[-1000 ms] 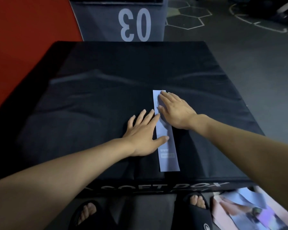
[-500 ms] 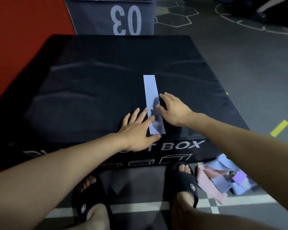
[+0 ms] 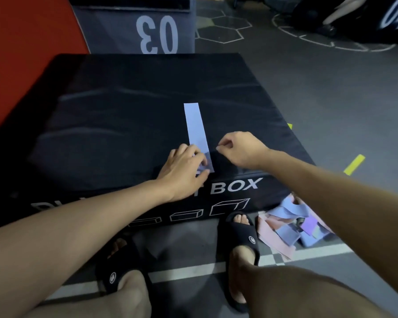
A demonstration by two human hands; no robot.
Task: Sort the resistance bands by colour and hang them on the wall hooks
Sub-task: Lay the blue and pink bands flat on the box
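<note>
1. A pale blue band (image 3: 195,125) lay flat along the top of the black soft box (image 3: 124,115), its near end at the box's front edge.
2. The left hand (image 3: 184,167) pinched that near end, fingers curled.
3. The right hand (image 3: 241,150) hovered just beside the band, its grip curled and empty.
4. More bands (image 3: 290,226) lay heaped on the floor.

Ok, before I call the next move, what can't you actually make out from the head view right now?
- Near end of the blue band: covered by the left hand.
- Right hand: fingers curled, whether they pinch anything is too small to tell.
- Pile of bands on the floor: right forearm crosses it, count unclear.
- Wall hooks: outside the frame.
- Print on the black box: partly behind the left forearm.
</note>
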